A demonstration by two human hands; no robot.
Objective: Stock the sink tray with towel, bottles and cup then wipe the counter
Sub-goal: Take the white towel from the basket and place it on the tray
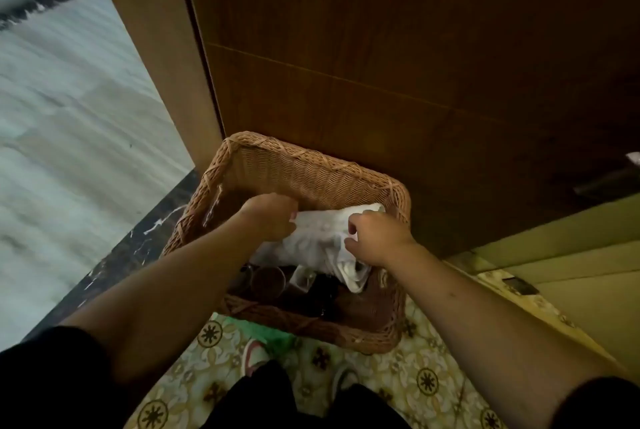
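Both hands grip a white towel (318, 238) inside the wicker basket (304, 169): left hand (270, 217) clenched on its left end, right hand (375, 238) pinching its right edge. Dark cups (268, 281) sit by the basket's near wall.

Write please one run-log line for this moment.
stage: fetching towel | left hand: gripping white towel | right hand: gripping same towel | towel: inside wicker basket | basket: on floor, by wooden door

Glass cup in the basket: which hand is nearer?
Right. The right hand grips the white towel just above the glass cup; the left hand holds the towel's far-left edge.
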